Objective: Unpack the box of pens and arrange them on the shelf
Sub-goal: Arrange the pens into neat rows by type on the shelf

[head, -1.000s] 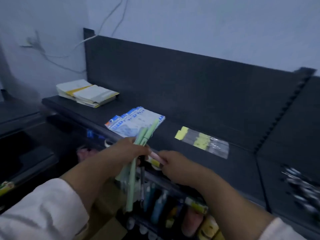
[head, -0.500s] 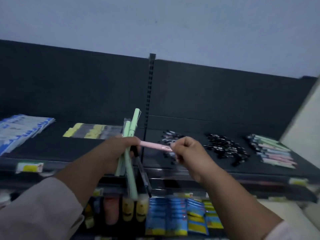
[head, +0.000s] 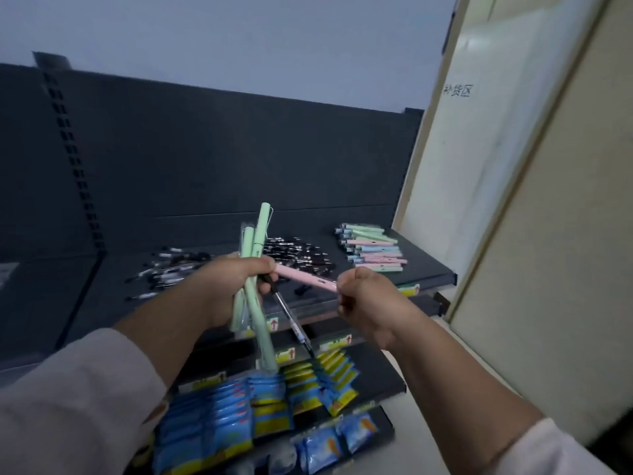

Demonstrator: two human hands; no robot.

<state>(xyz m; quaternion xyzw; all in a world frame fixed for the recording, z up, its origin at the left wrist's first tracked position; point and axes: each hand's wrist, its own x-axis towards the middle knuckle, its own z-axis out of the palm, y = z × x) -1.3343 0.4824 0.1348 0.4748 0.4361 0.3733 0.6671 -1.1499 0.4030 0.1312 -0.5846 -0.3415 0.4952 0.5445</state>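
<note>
the left hand (head: 236, 282) is curled round a loose bundle of smooth pale green plastic pens (head: 255, 241) in thin clear sleeves, one with a wire clip at its top. they stand nearly upright, crossing one another below the fist. a slim black pen with a clear barrel (head: 291, 320) slants down out of the same grip. the right hand (head: 363, 296) is closed into a fist, pinching one end of a matte pink pen (head: 305, 277) that lies almost level between the two hands; its other end reaches the left hand's fingers.

all this is held above the front of a dark grey metal shelf (head: 428, 269). at the shelf's right end lies a neat row of pastel green, pink and blue pens (head: 373, 248), side by side. to its left is a glossy heap of small black pens (head: 298, 252), and further left a scatter of black-and-white pens (head: 171, 269).

yellow-and-white edge labels with red arrows (head: 274, 325) sit on the shelf fronts below; their print is too blurred to read. glossy blue-and-yellow packets (head: 239, 406) fill the lower shelves. a cream panel (head: 513, 200) at right bears the grey characters "补货区" (head: 457, 90).
</note>
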